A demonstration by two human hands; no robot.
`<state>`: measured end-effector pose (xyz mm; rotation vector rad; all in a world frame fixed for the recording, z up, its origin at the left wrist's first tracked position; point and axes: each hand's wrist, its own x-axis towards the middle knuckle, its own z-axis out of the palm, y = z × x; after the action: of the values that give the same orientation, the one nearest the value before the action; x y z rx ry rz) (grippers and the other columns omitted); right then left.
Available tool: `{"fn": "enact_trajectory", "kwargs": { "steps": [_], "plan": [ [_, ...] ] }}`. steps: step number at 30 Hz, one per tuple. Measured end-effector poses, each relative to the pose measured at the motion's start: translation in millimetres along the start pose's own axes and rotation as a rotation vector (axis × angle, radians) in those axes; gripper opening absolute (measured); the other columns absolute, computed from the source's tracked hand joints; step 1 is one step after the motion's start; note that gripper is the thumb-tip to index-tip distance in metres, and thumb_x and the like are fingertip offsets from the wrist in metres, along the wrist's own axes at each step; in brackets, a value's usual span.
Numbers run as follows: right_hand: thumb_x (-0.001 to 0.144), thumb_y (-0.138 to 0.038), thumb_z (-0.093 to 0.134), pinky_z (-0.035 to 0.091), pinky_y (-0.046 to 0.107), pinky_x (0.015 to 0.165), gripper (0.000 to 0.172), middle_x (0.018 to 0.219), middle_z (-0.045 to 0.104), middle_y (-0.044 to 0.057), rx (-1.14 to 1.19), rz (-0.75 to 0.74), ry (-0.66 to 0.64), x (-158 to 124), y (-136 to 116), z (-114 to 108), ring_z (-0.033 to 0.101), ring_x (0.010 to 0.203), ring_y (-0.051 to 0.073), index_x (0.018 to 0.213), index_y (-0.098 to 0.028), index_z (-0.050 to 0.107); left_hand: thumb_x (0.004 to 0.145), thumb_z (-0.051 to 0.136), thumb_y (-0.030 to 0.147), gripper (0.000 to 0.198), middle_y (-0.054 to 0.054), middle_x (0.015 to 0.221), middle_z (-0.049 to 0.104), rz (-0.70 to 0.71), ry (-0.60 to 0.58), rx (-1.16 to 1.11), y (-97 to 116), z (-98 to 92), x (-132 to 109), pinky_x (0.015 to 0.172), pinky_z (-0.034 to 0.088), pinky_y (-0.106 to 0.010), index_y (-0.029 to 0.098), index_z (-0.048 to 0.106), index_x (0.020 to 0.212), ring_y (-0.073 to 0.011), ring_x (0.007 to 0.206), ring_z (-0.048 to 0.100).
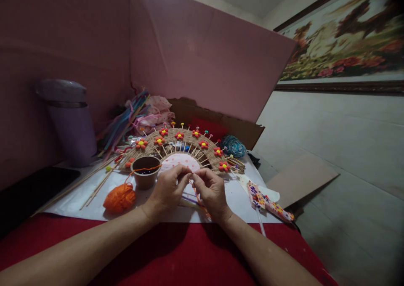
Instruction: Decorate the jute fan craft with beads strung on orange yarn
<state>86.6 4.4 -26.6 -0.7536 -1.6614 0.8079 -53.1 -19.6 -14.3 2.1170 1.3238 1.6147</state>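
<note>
My left hand (169, 191) and my right hand (211, 192) meet at the centre, fingertips pinched together on orange yarn (148, 168). The strand runs from an orange yarn ball (119, 198) at the left, across a brown cup (145, 177) of dark liquid, to my left hand. A loose end hangs below, beside my right hand. The bit between my fingertips is too small to make out. Just behind stands an arched fan-like piece (170, 139) of twine and sticks, with red and yellow flowers and a dotted cloth half-circle (178, 162) at its middle.
White paper (82, 202) covers part of a red cloth (151, 252). At left are a purple tumbler (72, 130), thin sticks (101, 187) and coloured pipe cleaners (121, 124). Blue yarn (233, 146) lies behind right; a flower-patterned glue gun-like object (268, 204) lies at right.
</note>
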Motion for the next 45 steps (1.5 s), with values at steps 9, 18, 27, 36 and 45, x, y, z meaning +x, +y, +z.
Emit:
{"fn": "enact_trajectory", "kwargs": {
  "steps": [9,18,27,36,45],
  "plan": [
    [0.083,-0.03,0.056,0.038,0.021,0.046,0.015,0.059,0.055,-0.003,-0.038,-0.011,-0.008,-1.3,0.5,0.2,0.048,0.049,0.01,0.075,-0.018,0.058,0.083,0.051,0.017,0.012,-0.003,0.069,0.067,0.021,-0.047,0.099,-1.4,-0.9,-0.5,0.06,0.042,-0.025,0.017,0.062,0.077,-0.0149,0.063,0.06],
    [0.083,-0.026,0.056,0.04,0.022,0.052,0.014,0.059,0.054,-0.002,-0.094,-0.064,0.0,-1.7,-0.8,0.8,0.049,0.053,0.011,0.072,-0.017,0.057,0.084,0.05,0.017,0.014,-0.003,0.07,0.067,0.015,-0.052,0.126,-1.1,-0.4,-1.8,0.061,0.042,-0.026,0.016,0.062,0.077,-0.0155,0.064,0.06],
    [0.085,-0.024,0.055,0.045,0.024,0.057,0.012,0.074,0.066,0.003,-0.184,-0.099,0.022,-3.9,-2.2,0.8,0.058,0.062,0.013,0.088,-0.016,0.063,0.084,0.052,0.019,0.014,-0.003,0.07,0.066,-0.02,-0.036,0.035,-0.4,-0.8,0.4,0.061,0.042,-0.025,0.014,0.064,0.078,-0.0141,0.063,0.058],
    [0.083,-0.02,0.055,0.042,0.022,0.054,0.011,0.069,0.065,0.002,-0.275,-0.166,0.058,-3.7,-6.8,-0.3,0.057,0.059,0.012,0.084,-0.016,0.065,0.083,0.053,0.017,0.012,-0.002,0.069,0.066,0.008,-0.02,0.011,-1.7,0.3,-1.0,0.061,0.042,-0.023,0.014,0.064,0.079,-0.0127,0.062,0.058],
    [0.083,-0.018,0.055,0.042,0.022,0.054,0.009,0.066,0.063,0.0,-0.299,-0.188,0.067,-2.9,-8.2,0.3,0.054,0.057,0.011,0.08,-0.016,0.063,0.084,0.053,0.017,0.012,-0.002,0.068,0.066,0.004,-0.03,0.022,0.3,0.5,-1.6,0.059,0.042,-0.024,0.013,0.063,0.078,-0.0132,0.062,0.058]
  ]
}}
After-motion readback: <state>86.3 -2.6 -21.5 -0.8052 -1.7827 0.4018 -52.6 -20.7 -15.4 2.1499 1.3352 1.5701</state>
